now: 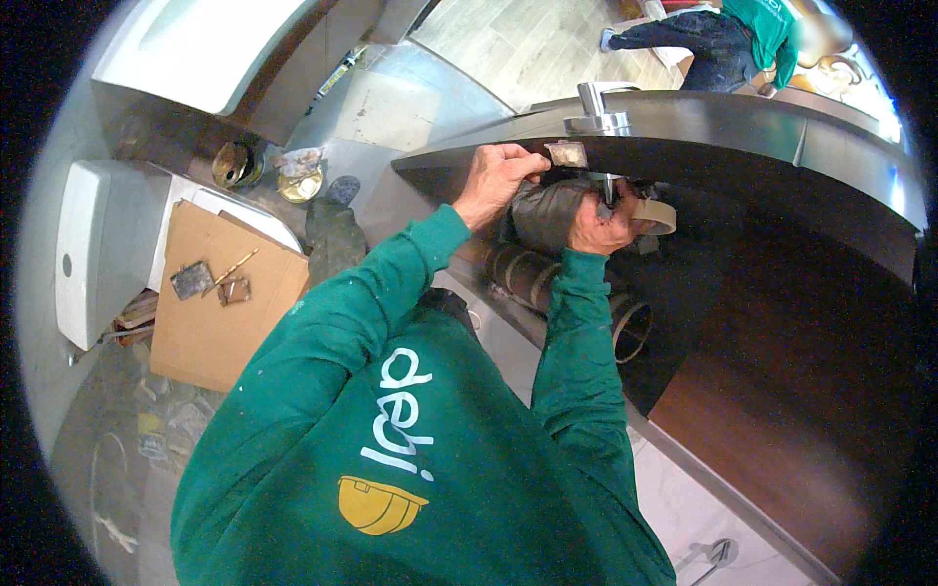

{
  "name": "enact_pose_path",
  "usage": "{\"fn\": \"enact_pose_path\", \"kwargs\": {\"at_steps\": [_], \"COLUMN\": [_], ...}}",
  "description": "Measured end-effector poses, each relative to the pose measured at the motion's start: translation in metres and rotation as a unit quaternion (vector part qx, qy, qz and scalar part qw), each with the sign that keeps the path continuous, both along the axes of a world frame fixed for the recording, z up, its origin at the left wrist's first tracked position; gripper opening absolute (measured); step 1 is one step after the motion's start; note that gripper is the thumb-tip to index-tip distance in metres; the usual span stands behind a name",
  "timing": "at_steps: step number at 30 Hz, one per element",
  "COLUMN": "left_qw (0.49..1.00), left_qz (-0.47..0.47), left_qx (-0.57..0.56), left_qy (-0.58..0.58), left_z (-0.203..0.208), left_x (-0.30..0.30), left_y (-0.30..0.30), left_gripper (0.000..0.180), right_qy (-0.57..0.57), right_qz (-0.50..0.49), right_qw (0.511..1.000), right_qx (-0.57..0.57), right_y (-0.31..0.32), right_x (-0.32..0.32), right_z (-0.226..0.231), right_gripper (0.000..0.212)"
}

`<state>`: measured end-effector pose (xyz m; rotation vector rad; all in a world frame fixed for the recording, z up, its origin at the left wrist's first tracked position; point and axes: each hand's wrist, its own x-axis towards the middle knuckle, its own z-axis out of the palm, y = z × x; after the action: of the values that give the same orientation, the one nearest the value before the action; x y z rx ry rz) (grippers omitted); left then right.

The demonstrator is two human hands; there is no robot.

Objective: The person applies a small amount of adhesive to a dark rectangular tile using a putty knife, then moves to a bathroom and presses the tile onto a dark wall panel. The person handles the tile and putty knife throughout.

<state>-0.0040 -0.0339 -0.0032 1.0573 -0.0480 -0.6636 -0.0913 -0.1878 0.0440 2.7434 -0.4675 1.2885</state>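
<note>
Under the curved dark counter edge, my left hand (500,184) has its thumb and fingers pinched together; what lies between them, if anything, is too small to make out. Just beyond its fingertips is a small squarish plate (567,153) smeared with beige material. My right hand (604,225) is curled, with a roll of pale masking tape (660,217) at its outer side. A thin metal piece (610,188) shows beside the right fingers, partly hidden. Dark brown panelling (782,322) extends to the right of this hand.
A chrome faucet (598,115) rises from the counter. Corrugated dark tubing (535,278) lies below my hands. At left, a cardboard sheet (220,317) bears a brush and two smeared plates; open cans (298,186) stand beyond it. Another person in green (752,34) is at the far right.
</note>
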Motion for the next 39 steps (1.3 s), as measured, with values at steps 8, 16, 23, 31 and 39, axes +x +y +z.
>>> {"fn": "enact_pose_path", "kwargs": {"at_steps": [8, 16, 23, 31, 39], "left_qw": [0.998, 0.998, 0.998, 0.978, 0.985], "left_qz": [0.045, 0.027, 0.040, 0.053, 0.069], "left_qx": [0.033, -0.052, -0.049, -0.053, -0.028], "left_qy": [0.008, 0.033, 0.026, 0.192, 0.157], "left_z": [0.006, 0.000, 0.000, -0.002, -0.013], "left_x": [-0.004, -0.003, -0.001, 0.004, -0.001], "left_y": [-0.007, -0.004, -0.008, -0.015, -0.027], "left_gripper": [0.033, 0.030, 0.027, 0.045, 0.033], "right_qy": [-0.002, -0.015, 0.031, 0.013, -0.020], "right_qz": [0.005, 0.035, -0.010, -0.012, 0.009], "right_qw": [1.000, 0.997, 0.998, 0.999, 0.997], "right_qx": [0.006, 0.063, 0.058, 0.041, 0.072], "right_y": [0.001, 0.006, 0.009, 0.011, 0.003], "right_x": [0.000, 0.000, -0.003, 0.001, 0.002], "right_z": [0.000, 0.001, 0.003, 0.003, -0.012], "right_gripper": [0.034, 0.044, 0.046, 0.037, 0.041]}}
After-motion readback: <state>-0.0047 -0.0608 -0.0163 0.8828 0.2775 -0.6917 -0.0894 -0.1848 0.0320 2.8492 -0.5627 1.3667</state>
